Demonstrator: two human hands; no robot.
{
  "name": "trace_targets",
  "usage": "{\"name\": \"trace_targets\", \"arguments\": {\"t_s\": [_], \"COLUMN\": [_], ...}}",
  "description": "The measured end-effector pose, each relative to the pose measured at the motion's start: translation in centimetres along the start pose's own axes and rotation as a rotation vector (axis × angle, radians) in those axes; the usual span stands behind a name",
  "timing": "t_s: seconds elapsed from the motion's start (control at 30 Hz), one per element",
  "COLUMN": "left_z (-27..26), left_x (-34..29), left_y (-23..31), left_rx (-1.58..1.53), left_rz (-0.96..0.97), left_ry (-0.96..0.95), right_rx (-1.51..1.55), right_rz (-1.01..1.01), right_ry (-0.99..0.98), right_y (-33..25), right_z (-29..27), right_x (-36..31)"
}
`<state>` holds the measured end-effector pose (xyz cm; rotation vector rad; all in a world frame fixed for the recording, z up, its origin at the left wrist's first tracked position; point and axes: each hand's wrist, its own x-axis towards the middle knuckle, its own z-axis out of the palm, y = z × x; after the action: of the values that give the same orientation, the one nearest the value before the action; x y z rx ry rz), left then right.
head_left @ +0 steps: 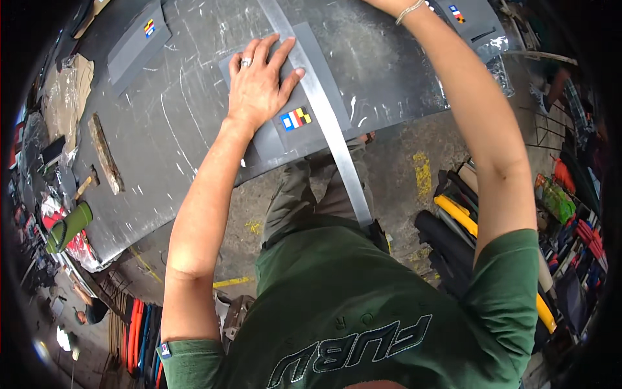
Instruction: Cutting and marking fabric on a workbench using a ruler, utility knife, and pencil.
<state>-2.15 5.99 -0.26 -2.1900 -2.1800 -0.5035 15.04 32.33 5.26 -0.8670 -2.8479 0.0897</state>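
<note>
My left hand (262,84) lies flat with its fingers spread, a ring on one finger. Its fingertips and thumb touch the left edge of a long metal ruler (328,120). Beneath hand and ruler is a grey sheet (264,146) with a small patch of coloured flags (296,119) near its front edge. The ruler slants across the sheet and sticks out past the table edge towards my body. My right hand (387,5) reaches to the far side at the top border. Only the part beside a bracelet shows; its fingers are out of the picture.
The dark, scratched table (155,139) carries another grey piece with flags (133,48) at far left and a similar one (463,19) at far right. A wooden stick (105,153), a hammer (86,183) and a green roll (70,227) lie left. Material rolls (457,217) stand right.
</note>
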Motion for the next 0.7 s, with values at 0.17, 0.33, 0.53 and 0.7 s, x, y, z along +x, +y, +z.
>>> {"name": "trace_targets", "arguments": {"t_s": [0.17,0.33,0.53,0.7], "left_z": [0.2,0.2,-0.1,0.6], "left_x": [-0.3,-0.4,-0.2,0.3], "left_y": [-0.6,-0.8,-0.5,-1.3], "left_rx": [-0.027,-0.053,-0.038,-0.165], "left_rz": [0.002,0.004,0.006,-0.009], "left_ry": [-0.028,-0.074,-0.109,-0.057], "right_rx": [-0.061,0.253,0.288,0.178], "right_rz": [-0.028,0.006,0.047,0.253], "right_ry": [-0.02,0.36,0.557,0.12], "right_y": [0.6,0.3,-5.9,-2.7], "right_z": [-0.9,-1.5,0.0,1.6], "right_x": [0.0,-2.0,-5.4,-4.0]}}
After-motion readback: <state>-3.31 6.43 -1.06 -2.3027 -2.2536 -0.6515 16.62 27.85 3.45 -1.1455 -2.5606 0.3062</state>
